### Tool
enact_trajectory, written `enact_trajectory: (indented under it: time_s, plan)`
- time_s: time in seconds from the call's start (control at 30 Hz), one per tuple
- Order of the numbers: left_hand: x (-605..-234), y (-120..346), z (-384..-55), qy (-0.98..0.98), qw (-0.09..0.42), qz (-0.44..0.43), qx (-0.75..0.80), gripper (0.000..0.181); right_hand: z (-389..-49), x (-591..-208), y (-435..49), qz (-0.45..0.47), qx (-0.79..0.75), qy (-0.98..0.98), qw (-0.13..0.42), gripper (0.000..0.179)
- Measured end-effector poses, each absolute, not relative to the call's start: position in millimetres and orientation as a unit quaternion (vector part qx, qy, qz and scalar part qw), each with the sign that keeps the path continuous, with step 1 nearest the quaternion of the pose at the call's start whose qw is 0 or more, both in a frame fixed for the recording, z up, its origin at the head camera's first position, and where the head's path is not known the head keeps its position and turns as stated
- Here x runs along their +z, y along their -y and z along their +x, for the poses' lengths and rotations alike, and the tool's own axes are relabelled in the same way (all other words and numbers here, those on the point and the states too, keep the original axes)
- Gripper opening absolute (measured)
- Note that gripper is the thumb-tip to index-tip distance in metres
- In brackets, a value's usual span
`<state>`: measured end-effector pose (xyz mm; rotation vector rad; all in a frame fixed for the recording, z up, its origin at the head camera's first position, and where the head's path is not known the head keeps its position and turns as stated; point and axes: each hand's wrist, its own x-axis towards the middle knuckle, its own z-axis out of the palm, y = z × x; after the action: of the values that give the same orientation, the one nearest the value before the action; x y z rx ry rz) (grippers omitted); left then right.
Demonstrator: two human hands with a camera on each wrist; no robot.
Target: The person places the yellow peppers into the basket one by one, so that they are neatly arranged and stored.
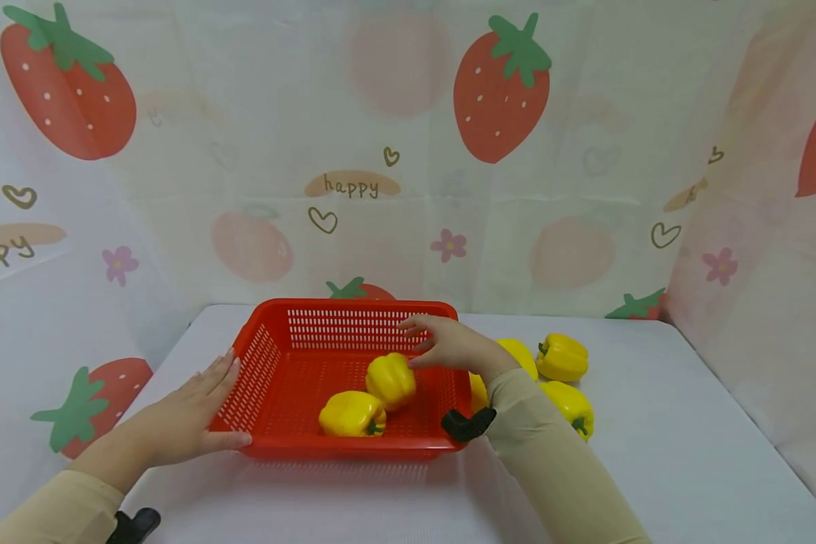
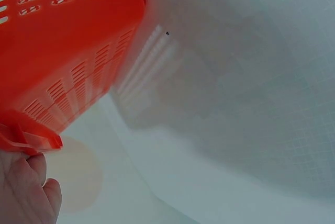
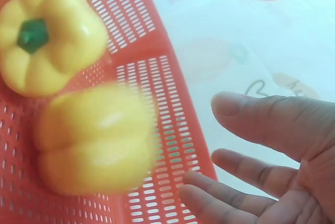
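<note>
A red plastic basket (image 1: 353, 446) with slotted walls stands on the white table. My left hand (image 1: 183, 415) rests against its left side, fingers straight along the rim and thumb at the front corner. Inside the basket lie two yellow bell peppers: one bell pepper (image 1: 351, 413) near the front wall, another bell pepper (image 1: 391, 380) just behind and right of it. Over the basket's right part is my right hand (image 1: 452, 346), fingers spread and holding nothing. In the right wrist view, a gap separates its fingers from the nearer, blurred pepper (image 3: 97, 140).
Right of the basket, several more yellow peppers lie on the table (image 1: 680, 453), among them a pepper (image 1: 563, 357) at the back and a pepper (image 1: 571, 408) nearer. My right forearm partly hides others. A strawberry-print sheet (image 1: 503, 227) hangs behind the table.
</note>
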<state>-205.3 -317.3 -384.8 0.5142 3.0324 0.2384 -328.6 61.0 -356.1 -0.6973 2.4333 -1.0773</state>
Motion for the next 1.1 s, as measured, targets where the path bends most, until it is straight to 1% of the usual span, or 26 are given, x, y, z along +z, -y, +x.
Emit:
enact_trajectory:
  time_s: [0.23, 0.63, 0.9, 1.1]
  plan:
    - [-383.3, 316.8, -205.2, -0.982, 0.029, 0.167, 0.078, 0.112, -326.8, -353.1, -61.4, -0.255, -0.382, -0.870, 0.178, 0.052]
    - [-382.8, 316.9, -204.7, -0.982, 0.030, 0.169, 0.075, 0.112, -326.6, -349.0, -68.4, -0.277, -0.386, -0.860, 0.187, 0.052]
    - [-382.0, 316.4, -204.6, -0.982, 0.033, 0.168, 0.076, 0.112, -325.3, -342.1, -83.2, -0.265, -0.398, -0.860, 0.176, 0.051]
    - [-382.0, 316.3, -204.2, -0.982, 0.031, 0.170, 0.074, 0.112, -322.8, -338.8, -94.6, -0.255, -0.414, -0.856, 0.178, 0.051]
